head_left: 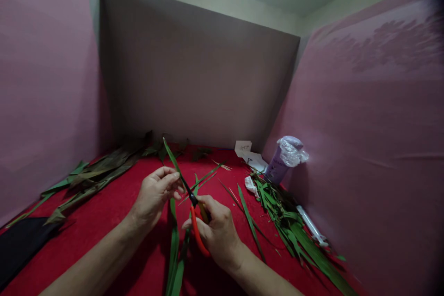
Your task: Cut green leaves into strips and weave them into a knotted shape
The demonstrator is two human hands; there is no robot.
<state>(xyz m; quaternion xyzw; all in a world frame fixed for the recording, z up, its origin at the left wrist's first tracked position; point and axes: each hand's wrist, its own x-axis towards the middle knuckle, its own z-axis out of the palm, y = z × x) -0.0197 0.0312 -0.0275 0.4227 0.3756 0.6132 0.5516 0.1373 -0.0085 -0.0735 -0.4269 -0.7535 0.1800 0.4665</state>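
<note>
My left hand point(156, 193) pinches a narrow green leaf strip point(170, 155) between thumb and fingers, its tip pointing up and away. In my right hand point(220, 233) is a pair of scissors point(198, 233) with red-orange handles and dark blades. The blades reach up to the strip beside my left fingertips; whether they touch it I cannot tell. Below the hands, long green leaf strips point(175, 259) run down toward the near edge. More thin strips point(208, 173) lie crossed just beyond the scissors.
Red cloth point(114, 222) covers the surface between pink walls. Dried leaves point(104, 166) and a black item point(24, 245) lie left. On the right are a heap of green leaves point(284, 222), a purple container point(277, 164) with clear plastic, white papers point(251, 157) and a clear tube-like object point(312, 226).
</note>
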